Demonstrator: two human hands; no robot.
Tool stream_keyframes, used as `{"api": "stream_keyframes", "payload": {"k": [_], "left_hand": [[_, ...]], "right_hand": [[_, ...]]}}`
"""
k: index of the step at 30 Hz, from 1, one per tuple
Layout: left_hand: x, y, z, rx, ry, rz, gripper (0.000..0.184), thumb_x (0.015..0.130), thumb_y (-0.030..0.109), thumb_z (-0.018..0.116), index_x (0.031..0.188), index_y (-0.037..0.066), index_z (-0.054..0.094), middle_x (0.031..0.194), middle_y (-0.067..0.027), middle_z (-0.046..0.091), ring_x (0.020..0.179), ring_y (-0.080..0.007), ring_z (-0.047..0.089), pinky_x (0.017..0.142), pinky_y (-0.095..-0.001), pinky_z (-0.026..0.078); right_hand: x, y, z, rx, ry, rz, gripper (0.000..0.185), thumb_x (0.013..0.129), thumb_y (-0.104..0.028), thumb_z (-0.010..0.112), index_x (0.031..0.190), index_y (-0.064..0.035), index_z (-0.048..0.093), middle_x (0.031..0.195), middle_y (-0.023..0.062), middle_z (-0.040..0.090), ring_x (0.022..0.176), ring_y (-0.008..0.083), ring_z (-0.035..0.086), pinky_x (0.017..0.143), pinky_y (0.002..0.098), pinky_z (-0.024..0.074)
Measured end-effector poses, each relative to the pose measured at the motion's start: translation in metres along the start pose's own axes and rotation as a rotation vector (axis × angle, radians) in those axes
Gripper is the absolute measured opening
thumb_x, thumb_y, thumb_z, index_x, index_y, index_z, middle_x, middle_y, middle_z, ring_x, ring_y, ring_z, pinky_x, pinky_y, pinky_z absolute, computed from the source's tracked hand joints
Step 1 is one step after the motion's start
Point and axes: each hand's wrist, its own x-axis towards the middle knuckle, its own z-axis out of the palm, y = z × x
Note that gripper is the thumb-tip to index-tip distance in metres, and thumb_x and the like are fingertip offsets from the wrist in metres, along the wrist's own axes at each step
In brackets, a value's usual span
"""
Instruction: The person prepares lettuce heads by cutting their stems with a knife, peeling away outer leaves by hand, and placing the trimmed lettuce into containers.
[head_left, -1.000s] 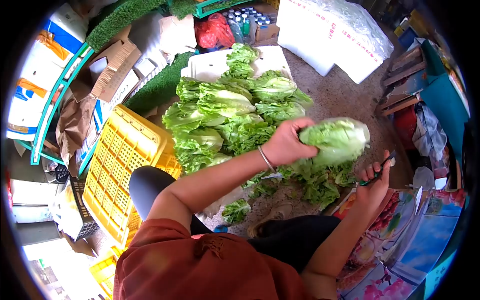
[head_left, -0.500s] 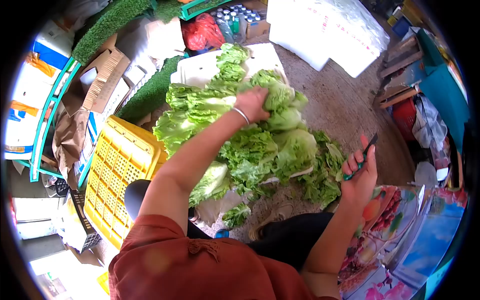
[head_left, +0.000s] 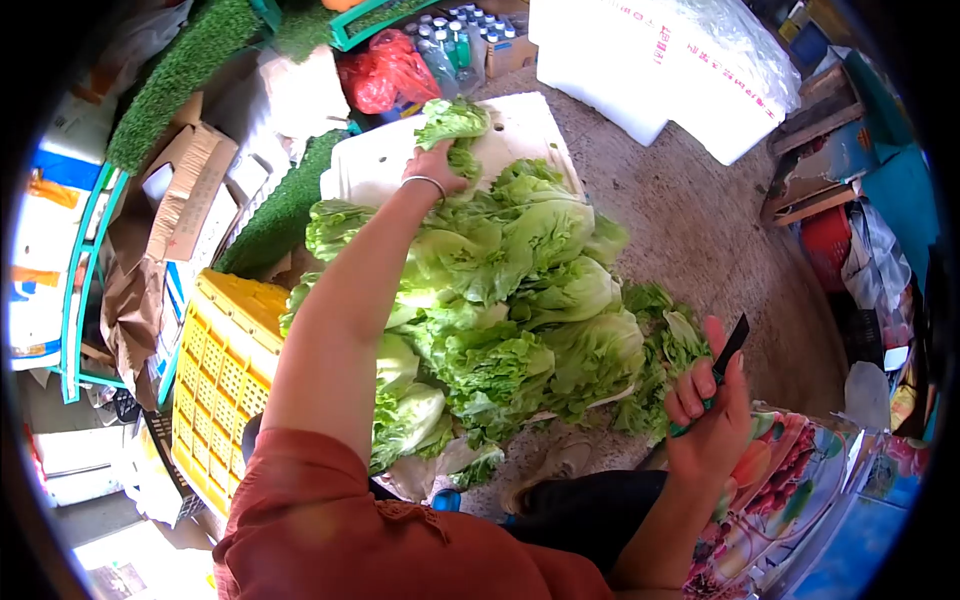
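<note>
My left hand [head_left: 437, 168], with a white bangle at the wrist, reaches to the far side of the pile. Its fingers are wrapped round a small head of lettuce [head_left: 455, 120] at the far end of a white foam lid [head_left: 365, 155]. Between my arms, several large green lettuces [head_left: 540, 240] lie heaped, covering much of the lid. Off to the right, my right hand [head_left: 715, 405] is raised and closed on a knife [head_left: 735, 345] with a green handle and a dark blade pointing up and away. Loose leaves [head_left: 665, 325] lie on the ground beside the heap.
A yellow plastic crate [head_left: 220, 380] stands at the left, near cardboard boxes [head_left: 190, 190] and artificial turf [head_left: 175, 90]. White foam boxes [head_left: 600, 60] sit at the back. A red plastic bag [head_left: 390, 72] and several bottles are behind the pile. Fruit-print sheeting [head_left: 790, 480] lies at lower right.
My left hand has moved from the lettuces in the middle to the small lettuce farther away and to the left. My right hand still holds the knife, slightly lower in view.
</note>
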Motion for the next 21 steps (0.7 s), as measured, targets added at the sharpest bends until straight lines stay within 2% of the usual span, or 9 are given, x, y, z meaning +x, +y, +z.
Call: {"api": "stream_keyframes", "payload": {"k": [2, 7, 9, 10, 12, 14, 15, 17, 21], "left_hand": [[0.009, -0.005, 0.016, -0.024, -0.148, -0.083, 0.082, 0.056, 0.042, 0.07, 0.128, 0.028, 0.035, 0.124, -0.0165, 0.042, 0.11, -0.0264, 0.048, 0.091, -0.0402, 0.04], [0.001, -0.007, -0.014, -0.062, -0.003, 0.057, 0.059, 0.058, 0.033, 0.072, 0.109, 0.021, 0.046, 0.107, -0.0109, 0.054, 0.096, -0.0259, 0.057, 0.082, -0.0368, 0.044], [-0.011, -0.002, -0.03, -0.236, 0.192, 0.165, 0.052, 0.059, 0.026, 0.072, 0.104, 0.019, 0.047, 0.103, -0.011, 0.056, 0.091, -0.0273, 0.058, 0.078, -0.0349, 0.046], [-0.021, 0.004, -0.038, -0.359, 0.372, 0.278, 0.048, 0.058, 0.021, 0.072, 0.099, 0.015, 0.048, 0.1, -0.0119, 0.056, 0.086, -0.0294, 0.057, 0.074, -0.0358, 0.047], [-0.048, 0.026, -0.058, -0.577, 0.439, 0.446, 0.046, 0.058, 0.016, 0.071, 0.097, 0.011, 0.048, 0.095, -0.0112, 0.057, 0.083, -0.027, 0.058, 0.073, -0.0334, 0.047], [-0.085, 0.053, -0.069, -0.846, 0.407, 0.618, 0.044, 0.058, 0.009, 0.07, 0.096, 0.008, 0.047, 0.091, -0.0101, 0.057, 0.08, -0.0233, 0.057, 0.074, -0.0301, 0.046], [-0.114, 0.07, -0.08, -0.954, 0.332, 0.666, 0.044, 0.058, 0.005, 0.069, 0.096, 0.006, 0.047, 0.09, -0.0086, 0.057, 0.08, -0.0186, 0.057, 0.075, -0.0274, 0.046], [-0.156, 0.093, -0.09, -0.975, 0.29, 0.731, 0.043, 0.058, 0.003, 0.069, 0.095, 0.006, 0.047, 0.091, -0.0065, 0.056, 0.083, -0.0155, 0.055, 0.076, -0.0265, 0.045], [-0.205, 0.122, -0.095, -1.061, 0.174, 0.822, 0.042, 0.056, 0.001, 0.069, 0.092, 0.007, 0.049, 0.092, -0.0052, 0.054, 0.086, -0.015, 0.053, 0.077, -0.0256, 0.043]], "right_hand": [[0.003, 0.0, 0.0, 0.017, 0.006, 0.019, 0.045, 0.092, -0.029, 0.04, 0.13, -0.0047, 0.033, 0.064, -0.0022, 0.038, 0.05, 0.0062, 0.036, 0.044, 0.02, 0.0279], [0.003, -0.001, 0.01, -0.184, 0.025, -0.148, 0.045, 0.092, -0.023, 0.041, 0.133, -0.0072, 0.03, 0.065, -0.0009, 0.038, 0.05, 0.006, 0.035, 0.042, 0.019, 0.0279], [0.001, 0.0, 0.01, -0.172, -0.003, -0.128, 0.046, 0.092, -0.023, 0.042, 0.133, -0.0071, 0.03, 0.065, -0.0009, 0.038, 0.05, 0.0057, 0.035, 0.042, 0.0187, 0.0281], [0.0, 0.001, 0.009, -0.166, -0.029, -0.104, 0.046, 0.091, -0.022, 0.043, 0.133, -0.007, 0.029, 0.064, -0.0009, 0.039, 0.051, 0.0055, 0.035, 0.042, 0.0184, 0.0283], [-0.002, 0.005, 0.005, -0.207, -0.003, -0.124, 0.043, 0.091, -0.022, 0.044, 0.13, -0.0064, 0.036, 0.064, -0.0015, 0.04, 0.05, 0.005, 0.035, 0.042, 0.0183, 0.0282], [-0.001, 0.013, -0.004, -0.44, -0.116, -0.272, 0.041, 0.089, -0.018, 0.049, 0.127, -0.0051, 0.042, 0.066, -0.0031, 0.043, 0.051, 0.0038, 0.037, 0.045, 0.0173, 0.0301], [-0.003, 0.015, -0.002, -0.439, -0.077, -0.288, 0.041, 0.089, -0.018, 0.049, 0.127, -0.0051, 0.042, 0.066, -0.0031, 0.043, 0.051, 0.0038, 0.037, 0.045, 0.0173, 0.0301], [-0.005, 0.021, 0.008, -0.556, -0.11, -0.375, 0.038, 0.089, -0.015, 0.047, 0.125, -0.0028, 0.044, 0.067, -0.0045, 0.043, 0.054, 0.0036, 0.036, 0.048, 0.0169, 0.0292], [-0.009, 0.025, 0.013, -0.567, -0.181, -0.45, 0.049, 0.085, -0.015, 0.057, 0.127, 0.0022, 0.038, 0.076, -0.0028, 0.05, 0.066, 0.0023, 0.043, 0.058, 0.0162, 0.0346]]}}
